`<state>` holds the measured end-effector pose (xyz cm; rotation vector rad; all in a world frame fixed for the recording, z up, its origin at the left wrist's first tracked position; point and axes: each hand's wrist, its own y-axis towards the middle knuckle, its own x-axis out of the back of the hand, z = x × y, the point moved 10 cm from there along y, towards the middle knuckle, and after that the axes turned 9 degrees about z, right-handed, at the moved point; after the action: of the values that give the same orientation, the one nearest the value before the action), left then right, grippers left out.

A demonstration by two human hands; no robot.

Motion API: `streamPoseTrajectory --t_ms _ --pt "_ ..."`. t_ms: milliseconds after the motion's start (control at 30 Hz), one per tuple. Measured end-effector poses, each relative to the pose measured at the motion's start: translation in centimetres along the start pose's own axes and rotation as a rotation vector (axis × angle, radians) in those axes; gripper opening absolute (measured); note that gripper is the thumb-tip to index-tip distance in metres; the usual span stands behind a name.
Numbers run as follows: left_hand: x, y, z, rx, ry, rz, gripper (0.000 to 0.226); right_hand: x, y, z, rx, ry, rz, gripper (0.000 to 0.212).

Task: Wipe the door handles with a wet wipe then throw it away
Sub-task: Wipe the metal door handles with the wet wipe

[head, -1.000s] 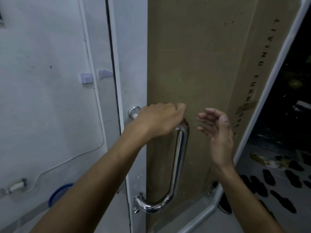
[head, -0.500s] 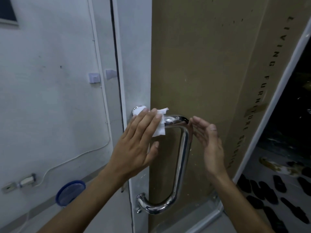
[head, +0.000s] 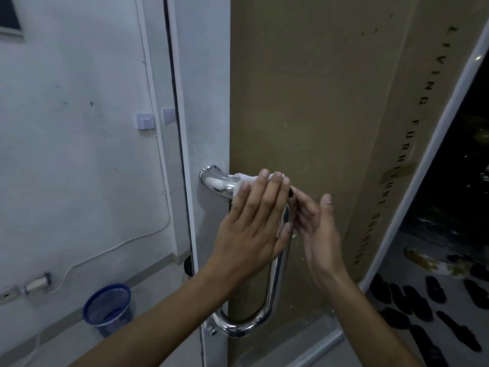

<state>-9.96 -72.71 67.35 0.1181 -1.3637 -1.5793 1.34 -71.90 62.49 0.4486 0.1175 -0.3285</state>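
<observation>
Left hand point(head: 254, 229), crumpled wipe point(head: 240, 187), chrome handle point(head: 274, 287)

The left hand point(head: 254, 229) presses a white wipe point(head: 239, 188) flat on the top bend of the shiny handle point(head: 217, 182), the right hand point(head: 321, 234) is open just beside it, a big brown box point(head: 304, 102) stands behind, and a blue bin point(head: 105, 308) sits low by the wall point(head: 66, 168).

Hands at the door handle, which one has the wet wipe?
The left hand presses the wet wipe flat onto the door handle's upper bend; the right hand holds nothing.
</observation>
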Motion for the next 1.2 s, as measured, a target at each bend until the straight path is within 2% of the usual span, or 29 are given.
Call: streamPoseTrajectory --t_ms 200,300,467,633,867,1000,1067,1200 --pt "-1.0 -1.2 -1.6 -0.038 0.007 0.011 0.065 0.0 -0.1 -0.1 -0.023 0.050 -0.012 0.066" --pt "-3.3 -2.9 -2.7 -0.030 -0.140 0.057 0.072 0.2 -0.2 -0.2 -0.027 0.045 -0.019 0.068" --pt "-5.3 -3.1 -4.1 0.102 -0.444 0.070 0.075 0.1 -0.2 -0.2 -0.043 0.020 0.016 0.073" --pt "-5.5 -3.0 -5.4 0.314 -1.032 0.082 0.072 0.2 -0.2 -0.2 -0.074 0.003 0.056 0.075" --pt "-4.6 -3.2 -4.0 0.637 -1.809 -0.067 0.069 0.4 0.0 0.1 -0.090 -0.035 0.076 0.076" --pt "-3.4 -3.1 -2.3 0.892 -2.372 -0.271 0.066 0.2 0.0 0.2 -0.082 -0.014 0.061 0.074" --pt "-2.5 -2.7 -1.2 0.917 -2.620 -0.365 0.061 0.2 0.0 0.2 -0.078 -0.010 0.045 0.073" --pt "-2.3 -3.2 1.2 1.082 -2.856 -0.476 0.058 0.3 0.0 0.2 -0.077 -0.012 0.018 0.074"
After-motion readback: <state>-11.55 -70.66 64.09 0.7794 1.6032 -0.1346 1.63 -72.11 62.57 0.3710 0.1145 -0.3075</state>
